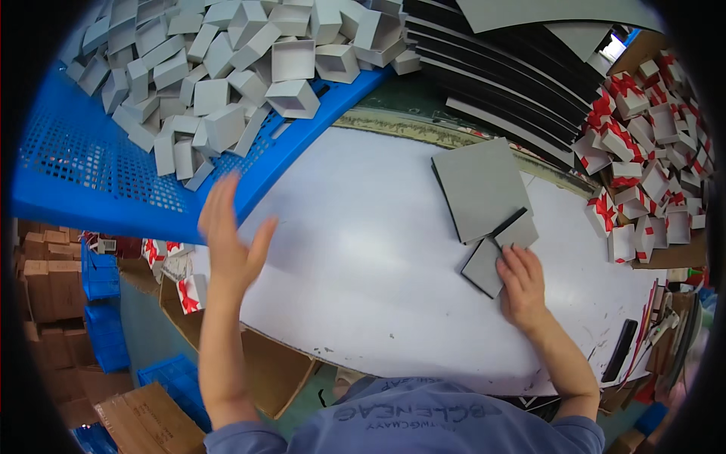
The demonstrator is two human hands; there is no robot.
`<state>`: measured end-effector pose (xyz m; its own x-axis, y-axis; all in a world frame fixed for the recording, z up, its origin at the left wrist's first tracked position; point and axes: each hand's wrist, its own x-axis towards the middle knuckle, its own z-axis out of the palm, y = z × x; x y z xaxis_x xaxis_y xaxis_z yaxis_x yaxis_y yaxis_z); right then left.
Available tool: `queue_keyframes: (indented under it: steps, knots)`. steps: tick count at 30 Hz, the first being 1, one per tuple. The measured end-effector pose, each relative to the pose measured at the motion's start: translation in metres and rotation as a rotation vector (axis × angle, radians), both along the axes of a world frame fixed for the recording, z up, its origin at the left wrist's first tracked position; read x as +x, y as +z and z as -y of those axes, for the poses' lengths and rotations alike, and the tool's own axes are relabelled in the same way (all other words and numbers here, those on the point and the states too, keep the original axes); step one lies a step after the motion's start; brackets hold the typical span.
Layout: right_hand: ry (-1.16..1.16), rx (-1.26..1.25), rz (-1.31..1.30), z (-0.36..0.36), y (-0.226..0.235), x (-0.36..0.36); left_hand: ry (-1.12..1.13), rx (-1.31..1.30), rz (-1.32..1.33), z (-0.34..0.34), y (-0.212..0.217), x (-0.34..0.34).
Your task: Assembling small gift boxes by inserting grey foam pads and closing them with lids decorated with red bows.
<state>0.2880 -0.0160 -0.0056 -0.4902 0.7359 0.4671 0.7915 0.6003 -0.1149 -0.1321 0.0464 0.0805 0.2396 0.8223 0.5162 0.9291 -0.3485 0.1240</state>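
Observation:
My left hand is raised beside the near edge of a blue plastic crate, fingers stretched, thumb apart, holding nothing. Small white open boxes are heaped in that crate. On the white tabletop, my right hand has its fingers bent together over a small square grey pad with a dark edge; its thumb is hidden. Another small grey pad touches the first, with a black edge showing between them. Just beyond lies a larger grey sheet.
Dark-edged sheets are stacked at the back. White boxes with red ribbon print are piled at the right. A black bar-shaped object lies near the table's right edge. Brown cartons and blue crates stand at lower left.

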Motion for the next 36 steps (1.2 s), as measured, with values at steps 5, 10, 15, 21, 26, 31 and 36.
queue_keyframes:
  steps: [5,10,15,21,26,31,36]
  knots:
    - [-0.042,-0.087,-0.045,0.002,-0.004,0.001,-0.447,0.288,-0.189,-0.245,0.047,0.081]
    - [-0.036,-0.203,-0.050,0.002,0.003,0.002,-0.092,-0.033,-0.375,-0.401,0.062,0.103]
    - [-0.047,-0.228,-0.041,0.002,0.002,0.008,0.183,-0.673,-0.591,-0.400,0.064,0.098]
    - [-0.047,-0.201,-0.053,-0.001,-0.001,0.001,0.071,-0.939,-0.041,-0.312,0.034,0.029]
    - [-0.043,-0.159,-0.084,0.001,-0.004,-0.003,0.031,-0.553,0.143,-0.222,0.003,0.028]
    - [-0.041,-0.071,-0.061,0.001,-0.007,-0.008,-0.084,-0.425,-0.093,-0.157,-0.007,0.021]
    - [0.045,0.028,-0.174,0.006,0.012,-0.011,-0.252,0.017,0.015,-0.083,-0.004,0.038]
